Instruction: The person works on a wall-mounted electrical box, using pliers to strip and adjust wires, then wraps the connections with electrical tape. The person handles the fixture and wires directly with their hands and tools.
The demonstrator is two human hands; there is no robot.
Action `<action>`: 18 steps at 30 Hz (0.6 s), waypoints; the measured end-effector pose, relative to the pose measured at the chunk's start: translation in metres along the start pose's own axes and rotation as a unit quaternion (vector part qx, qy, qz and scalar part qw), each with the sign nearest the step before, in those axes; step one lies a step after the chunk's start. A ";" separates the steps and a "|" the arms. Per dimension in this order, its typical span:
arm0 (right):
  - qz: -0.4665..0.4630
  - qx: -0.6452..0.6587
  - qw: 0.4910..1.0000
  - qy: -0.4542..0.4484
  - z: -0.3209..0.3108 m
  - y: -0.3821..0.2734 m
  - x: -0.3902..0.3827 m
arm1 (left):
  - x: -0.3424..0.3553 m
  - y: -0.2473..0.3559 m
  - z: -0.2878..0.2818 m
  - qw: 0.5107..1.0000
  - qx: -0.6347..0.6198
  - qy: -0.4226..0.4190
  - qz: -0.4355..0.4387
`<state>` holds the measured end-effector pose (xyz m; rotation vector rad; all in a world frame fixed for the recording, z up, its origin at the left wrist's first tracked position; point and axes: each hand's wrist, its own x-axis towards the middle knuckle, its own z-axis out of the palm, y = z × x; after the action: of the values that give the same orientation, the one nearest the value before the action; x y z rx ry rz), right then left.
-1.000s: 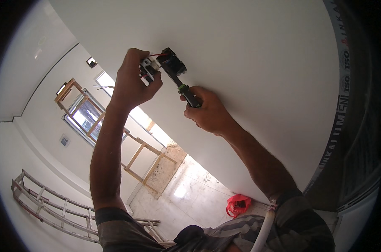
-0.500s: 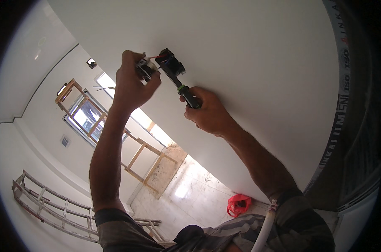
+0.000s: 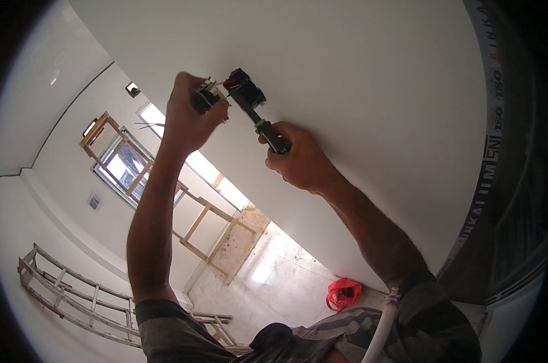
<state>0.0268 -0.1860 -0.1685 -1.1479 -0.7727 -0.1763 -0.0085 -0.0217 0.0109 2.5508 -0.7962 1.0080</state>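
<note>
My left hand (image 3: 192,115) is closed around a small wall socket or switch fitting (image 3: 208,95), pale and black with metal parts; its exact kind is hard to make out. A reddish wire (image 3: 221,83) runs from that fitting to the dark box opening (image 3: 244,88) in the white wall. My right hand (image 3: 298,154) grips the green-and-black handle of a screwdriver (image 3: 271,137). Its dark shaft slants up and left past the lower left edge of the box. The tip lies near the fitting, but I cannot tell whether they touch.
Wooden ladder-like frames (image 3: 192,227) stand at the left by a window (image 3: 126,169). A metal ladder (image 3: 92,302) is lower left. A red plastic bag (image 3: 344,293) sits on the tiled floor (image 3: 274,272). Loose wires (image 3: 150,126) stick out from the far wall. A pale hose-like tube (image 3: 380,333) crosses my front.
My left hand has tilted the fitting slightly and shifted a little lower left. My right hand and the screwdriver have barely moved.
</note>
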 end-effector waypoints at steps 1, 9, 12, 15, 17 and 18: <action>0.006 0.009 1.000 -0.005 0.001 -0.002 0.000 | 0.001 -0.004 -0.003 0.994 -0.075 -0.021 -0.081; -0.013 -0.023 1.000 0.008 0.004 0.000 -0.001 | -0.004 0.003 0.001 0.994 0.074 0.014 0.076; -0.027 -0.022 0.999 0.015 0.005 0.005 -0.002 | -0.001 0.005 0.006 0.916 0.254 0.075 0.302; -0.030 -0.016 0.999 0.011 0.007 0.000 -0.007 | -0.008 0.003 0.008 0.995 0.032 0.071 0.070; -0.018 -0.012 1.000 0.005 0.008 0.001 -0.015 | -0.016 -0.010 0.004 0.990 -0.116 0.029 -0.080; -0.011 -0.006 1.000 0.000 0.010 0.002 -0.018 | -0.018 -0.015 0.000 0.971 -0.185 0.007 -0.153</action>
<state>0.0097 -0.1816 -0.1795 -1.1509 -0.7852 -0.2010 -0.0107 -0.0029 -0.0024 2.2501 -0.5068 0.7036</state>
